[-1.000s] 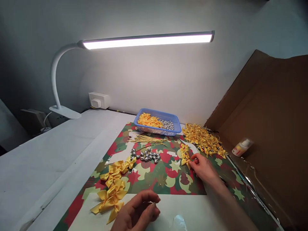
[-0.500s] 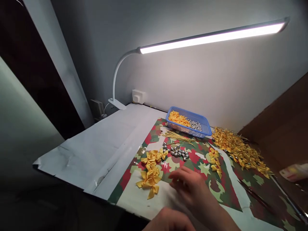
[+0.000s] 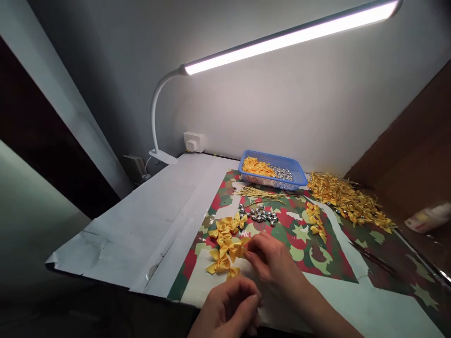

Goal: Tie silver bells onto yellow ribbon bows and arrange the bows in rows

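Note:
My right hand [image 3: 269, 258] pinches the right end of a yellow ribbon bow [image 3: 233, 249] between thumb and forefinger, at the edge of a loose group of bows. More yellow bows [image 3: 219, 263] lie just left of it, on pale paper and the patterned sheet. My left hand [image 3: 230, 305] is curled closer to the table's front edge, thumb against the fingers; whatever it holds, if anything, is hidden. Small silver bells [image 3: 260, 214] lie beyond the bows. Behind them is a bundle of thin gold ties [image 3: 259, 192].
A blue basket [image 3: 299, 176] with bows and bells stands against the wall. A heap of gold bows [image 3: 345, 197] lies at right, near dark tweezers [image 3: 373, 258]. Several bows [image 3: 316, 221] sit between. A lamp [image 3: 154, 112] arches over the white-covered table [image 3: 141, 216].
My right hand has moved left and now grips a bow. My left hand has risen further into view, fingers curled. The camera view has shifted slightly.

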`<state>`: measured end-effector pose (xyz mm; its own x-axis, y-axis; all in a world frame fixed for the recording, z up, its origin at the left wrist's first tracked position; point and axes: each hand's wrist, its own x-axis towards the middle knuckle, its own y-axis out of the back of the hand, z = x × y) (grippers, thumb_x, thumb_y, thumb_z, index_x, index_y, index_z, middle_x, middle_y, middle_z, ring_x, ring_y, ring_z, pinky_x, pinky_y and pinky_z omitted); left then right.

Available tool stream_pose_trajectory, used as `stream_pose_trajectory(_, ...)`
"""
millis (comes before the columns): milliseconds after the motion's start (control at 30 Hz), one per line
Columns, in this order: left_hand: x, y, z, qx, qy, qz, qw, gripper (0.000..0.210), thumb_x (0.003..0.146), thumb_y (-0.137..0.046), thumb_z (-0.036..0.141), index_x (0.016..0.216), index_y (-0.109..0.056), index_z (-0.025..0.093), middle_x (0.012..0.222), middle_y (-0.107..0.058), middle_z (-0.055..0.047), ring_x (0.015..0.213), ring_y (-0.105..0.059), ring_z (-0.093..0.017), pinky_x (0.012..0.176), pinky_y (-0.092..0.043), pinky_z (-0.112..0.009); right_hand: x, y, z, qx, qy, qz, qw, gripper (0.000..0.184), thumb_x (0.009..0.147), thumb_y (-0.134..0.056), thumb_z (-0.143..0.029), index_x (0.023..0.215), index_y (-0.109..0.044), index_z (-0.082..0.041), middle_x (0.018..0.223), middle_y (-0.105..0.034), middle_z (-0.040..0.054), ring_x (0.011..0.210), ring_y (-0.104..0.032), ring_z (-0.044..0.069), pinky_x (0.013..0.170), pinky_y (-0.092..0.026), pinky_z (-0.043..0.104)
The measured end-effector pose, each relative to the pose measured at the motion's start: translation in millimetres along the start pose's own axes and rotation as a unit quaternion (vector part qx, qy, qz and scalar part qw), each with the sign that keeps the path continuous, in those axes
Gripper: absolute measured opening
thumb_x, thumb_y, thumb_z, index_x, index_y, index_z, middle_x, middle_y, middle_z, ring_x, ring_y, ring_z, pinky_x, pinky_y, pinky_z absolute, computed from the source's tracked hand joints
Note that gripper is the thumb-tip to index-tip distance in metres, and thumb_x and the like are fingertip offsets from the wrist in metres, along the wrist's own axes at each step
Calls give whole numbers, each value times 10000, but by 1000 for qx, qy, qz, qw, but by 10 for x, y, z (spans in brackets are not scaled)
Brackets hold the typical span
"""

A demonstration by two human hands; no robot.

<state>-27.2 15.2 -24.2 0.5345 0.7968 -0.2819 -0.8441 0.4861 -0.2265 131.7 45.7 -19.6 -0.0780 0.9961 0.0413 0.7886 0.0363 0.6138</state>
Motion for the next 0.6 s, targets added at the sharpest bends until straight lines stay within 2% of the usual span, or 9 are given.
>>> stream_pose_trajectory(167, 93, -113, 6, -111, -33, 154, 981, 371, 668, -875, 470, 851, -691, 206, 802, -676, 9, 721, -633, -159, 649, -530, -246, -303, 218, -16, 117, -44, -23, 992, 225, 944, -538, -292, 743, -506, -197, 690, -509, -39, 631, -452, 122, 574, -359, 234)
stream_pose_trajectory(233, 104, -224, 53, -126, -46, 190, 973, 386, 647, -892, 456, 892, -704, 224, 849, -683, 5, 762, -642, -172, 657, -554, -252, -445, 251, -24, 186, -63, -31, 980, 271, 960, -529, -380, 763, -513, -195, 701, -494, -41, 636, -429, 120, 573, -349, 239)
stream_pose_trajectory(300, 98, -333, 120, -119, -51, 194, 973, 332, 667, -887, 424, 870, -723, 219, 834, -682, 4, 759, -628, -166, 636, -550, -230, -563, 261, -26, 246, -76, -33, 966, 301, 958, -543, -425, 770, -516, -192, 714, -481, -41, 649, -411, 120, 584, -339, 247)
stream_pose_trajectory(400, 83, -429, 211, -122, -32, 169, 978, 238, 690, -884, 356, 797, -743, 196, 771, -681, 3, 715, -601, -144, 626, -539, -203, -682, 274, 10, 288, -79, -36, 954, 336, 953, -564, -459, 758, -511, -190, 711, -460, -41, 660, -398, 122, 593, -328, 255)
stream_pose_trajectory(500, 85, -438, 264, -198, 33, 151, 968, 238, 658, -916, 296, 794, -748, 197, 756, -671, 7, 686, -599, -129, 604, -542, -205, -746, 312, 113, 352, -77, -28, 933, 353, 956, -549, -520, 852, -580, -184, 731, -482, -36, 641, -399, 115, 586, -334, 249)
stream_pose_trajectory(600, 115, -445, 273, -265, 110, 110, 952, 300, 620, -948, 235, 834, -742, 194, 723, -643, 19, 620, -590, -92, 575, -520, -182, -767, 357, 233, 415, -81, 22, 906, 390, 938, -566, -571, 1050, -648, -207, 827, -576, -7, 691, -484, 119, 625, -392, 233)
